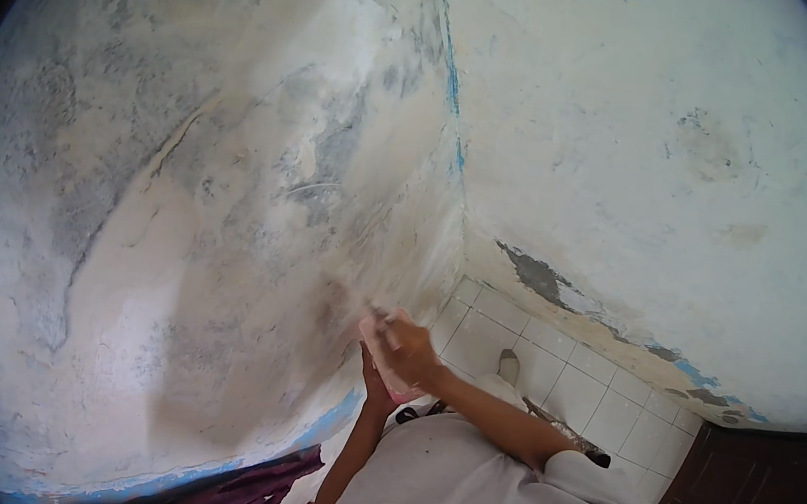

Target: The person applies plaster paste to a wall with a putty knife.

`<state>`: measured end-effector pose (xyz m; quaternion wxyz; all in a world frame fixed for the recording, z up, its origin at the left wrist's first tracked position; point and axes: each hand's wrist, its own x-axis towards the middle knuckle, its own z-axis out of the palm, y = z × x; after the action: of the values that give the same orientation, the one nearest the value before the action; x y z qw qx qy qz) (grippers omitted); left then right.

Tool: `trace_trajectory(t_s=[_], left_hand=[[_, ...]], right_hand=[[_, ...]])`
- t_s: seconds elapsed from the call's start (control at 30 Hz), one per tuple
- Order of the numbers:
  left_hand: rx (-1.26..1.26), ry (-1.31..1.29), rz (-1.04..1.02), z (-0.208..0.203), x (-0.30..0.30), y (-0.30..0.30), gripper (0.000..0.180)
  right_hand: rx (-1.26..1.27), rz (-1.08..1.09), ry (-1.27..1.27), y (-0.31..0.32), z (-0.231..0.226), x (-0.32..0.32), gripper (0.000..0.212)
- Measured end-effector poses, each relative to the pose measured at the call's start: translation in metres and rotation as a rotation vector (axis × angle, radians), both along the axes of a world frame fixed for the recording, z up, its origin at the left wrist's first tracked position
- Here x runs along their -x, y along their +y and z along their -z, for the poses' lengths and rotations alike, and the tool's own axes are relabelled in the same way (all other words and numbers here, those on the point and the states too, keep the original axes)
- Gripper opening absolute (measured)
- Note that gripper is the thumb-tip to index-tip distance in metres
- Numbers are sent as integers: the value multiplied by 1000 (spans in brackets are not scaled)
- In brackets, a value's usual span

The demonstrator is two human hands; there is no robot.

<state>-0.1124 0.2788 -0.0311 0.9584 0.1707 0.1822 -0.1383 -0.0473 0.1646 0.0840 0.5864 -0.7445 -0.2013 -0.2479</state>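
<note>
Near the lower middle of the patchy plaster wall [251, 264], my two hands come together. My left hand [377, 382] supports a pink, flat-sided object [399, 387], perhaps a shallow container, from its underside and left edge. Over its upper part lies my right hand [408, 351], with the fingers bent closed. Something small and dark-and-pale shows at those fingertips, close to the wall, but it is too blurred to name. The wall has cream smears, grey bare patches and a long raised crack [169, 148].
A second, paler wall [640, 130] meets the first at a corner with blue paint traces. White floor tiles [568, 388] lie below, with a foot [508, 366] on them. Dark wooden furniture [748, 486] stands at lower right; purple cloth [242, 499] hangs at lower left.
</note>
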Motion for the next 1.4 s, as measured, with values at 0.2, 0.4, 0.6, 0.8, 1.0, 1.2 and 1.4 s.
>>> trace_trajectory(t_s=[0.2,0.4,0.6,0.8,1.0,1.2,1.4], left_hand=[[-118,29,15,-23,-4,-24,72],[-123,22,0,-27,-11,-43,70],[-80,22,-8,-21,-20,-53,72],[-104,-4,-54,-22,-32,-63,72],[-71,-19,-34,-16,-39,-70,76],[-65,-6,-64,-15,-48,-67,75],[-90,-50,-98,-29,-49,-78,68]], right_hand=[[-53,491,59,-80,8,-161,27],[124,357,141,-36,-2,-219,25],[96,187,142,-38,77,-127,29],[53,438,112,-90,-9,-206,23],[200,249,59,-51,-7,-206,15],[-187,-318,211,-78,53,-104,35],[-1178,-608,580,-154,73,-223,39]])
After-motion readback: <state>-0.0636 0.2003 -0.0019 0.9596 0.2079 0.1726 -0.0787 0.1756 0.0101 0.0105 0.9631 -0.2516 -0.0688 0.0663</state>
